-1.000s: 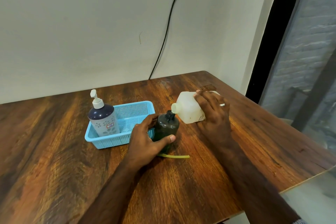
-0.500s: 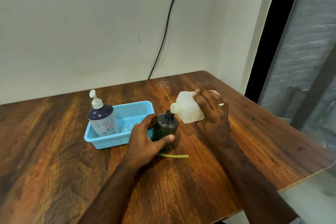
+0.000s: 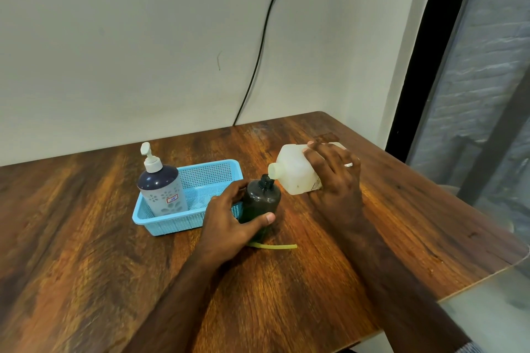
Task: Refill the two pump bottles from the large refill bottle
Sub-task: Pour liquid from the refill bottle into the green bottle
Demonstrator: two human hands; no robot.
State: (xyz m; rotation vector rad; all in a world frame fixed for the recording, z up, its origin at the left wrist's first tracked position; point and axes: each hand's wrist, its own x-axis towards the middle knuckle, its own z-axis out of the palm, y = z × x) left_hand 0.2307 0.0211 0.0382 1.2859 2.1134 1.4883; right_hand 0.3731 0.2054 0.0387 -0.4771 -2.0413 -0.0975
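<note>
A dark bottle (image 3: 259, 200) with its pump removed stands upright on the wooden table (image 3: 286, 281). My left hand (image 3: 232, 221) grips it, thumb across its front. My right hand (image 3: 334, 178) holds the white refill bottle (image 3: 292, 170), tipped on its side with the open spout right over the dark bottle's neck. A second pump bottle (image 3: 162, 185), grey with a dark top and a white pump, stands in the left end of a blue basket (image 3: 172, 222). A yellowish pump tube (image 3: 276, 246) lies on the table just in front of the dark bottle.
The basket's right part holds nothing I can make out. A black cable (image 3: 259, 46) runs down the wall behind the table. The table's right edge (image 3: 470, 292) borders a dark window frame.
The refill bottle has tipped slightly lower toward the dark bottle's neck. Both hands keep their holds, and the view has barely shifted.
</note>
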